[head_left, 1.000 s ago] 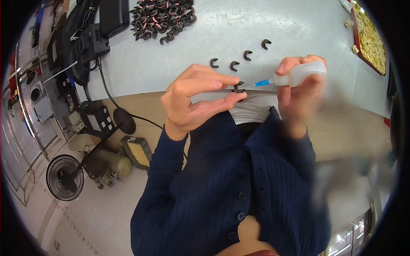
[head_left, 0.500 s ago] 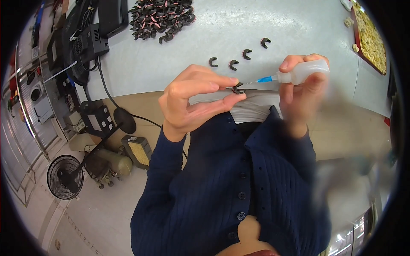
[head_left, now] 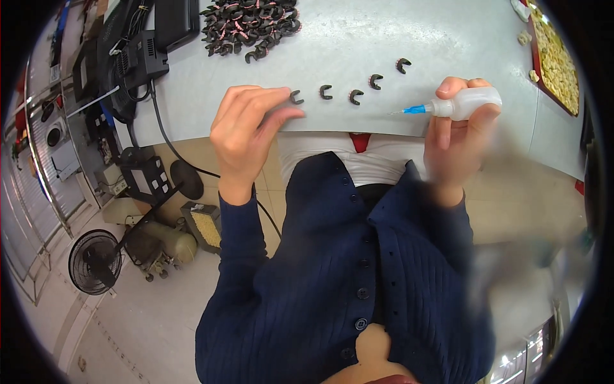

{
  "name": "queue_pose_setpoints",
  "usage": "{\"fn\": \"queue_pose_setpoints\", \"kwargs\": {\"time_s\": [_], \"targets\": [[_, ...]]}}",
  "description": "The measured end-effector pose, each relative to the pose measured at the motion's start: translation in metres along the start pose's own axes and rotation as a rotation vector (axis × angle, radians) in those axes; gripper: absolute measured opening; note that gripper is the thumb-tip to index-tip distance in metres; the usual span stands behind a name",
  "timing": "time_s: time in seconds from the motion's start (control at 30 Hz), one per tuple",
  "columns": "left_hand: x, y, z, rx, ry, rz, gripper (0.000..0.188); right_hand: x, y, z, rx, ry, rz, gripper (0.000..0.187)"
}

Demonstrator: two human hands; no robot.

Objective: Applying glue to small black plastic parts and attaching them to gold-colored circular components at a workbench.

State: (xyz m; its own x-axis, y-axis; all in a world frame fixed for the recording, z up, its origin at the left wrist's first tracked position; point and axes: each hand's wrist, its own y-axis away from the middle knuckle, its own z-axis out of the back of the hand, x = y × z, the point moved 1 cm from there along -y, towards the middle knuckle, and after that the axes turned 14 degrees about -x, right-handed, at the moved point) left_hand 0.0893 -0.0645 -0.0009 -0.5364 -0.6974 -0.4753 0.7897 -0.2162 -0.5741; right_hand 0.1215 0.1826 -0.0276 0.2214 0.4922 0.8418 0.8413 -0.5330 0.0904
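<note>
My left hand (head_left: 246, 134) is over the table's near edge, its thumb and index finger apart. Just by the index fingertip is a small black C-shaped piece (head_left: 296, 97) on the table; whether the finger touches it I cannot tell. My right hand (head_left: 454, 137) grips a translucent white squeeze bottle (head_left: 472, 104) with a blue needle tip (head_left: 414, 109), which points left above the table. Between the hands lie several more black C-shaped pieces (head_left: 356, 96), spaced out in a slanting row.
A heap of black C-shaped pieces with pink parts (head_left: 249, 25) lies at the back left. Beside it are a black device (head_left: 147, 57) and cables. A red-rimmed tray (head_left: 555, 61) of pale pieces stands far right. A fan (head_left: 96, 261) is on the floor at left.
My left hand has moved left, away from the needle, and set down the C-shaped piece it held at the row's left end. My right hand holds the bottle nearly as before.
</note>
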Motion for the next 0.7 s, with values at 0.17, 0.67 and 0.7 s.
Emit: {"fn": "queue_pose_setpoints", "kwargs": {"time_s": [0.17,0.67,0.7], "targets": [[0.015,-0.015,0.005,-0.142,-0.091,-0.002,0.033,-0.001,0.000,0.002,0.003,-0.036,-0.018,0.037],[0.029,-0.028,-0.003,-0.059,-0.103,0.092,0.022,0.000,-0.002,0.001,0.004,-0.047,-0.012,0.036],[0.029,-0.025,-0.003,-0.081,-0.075,0.128,0.022,-0.001,-0.003,0.001,0.004,-0.047,-0.012,0.036]]}}
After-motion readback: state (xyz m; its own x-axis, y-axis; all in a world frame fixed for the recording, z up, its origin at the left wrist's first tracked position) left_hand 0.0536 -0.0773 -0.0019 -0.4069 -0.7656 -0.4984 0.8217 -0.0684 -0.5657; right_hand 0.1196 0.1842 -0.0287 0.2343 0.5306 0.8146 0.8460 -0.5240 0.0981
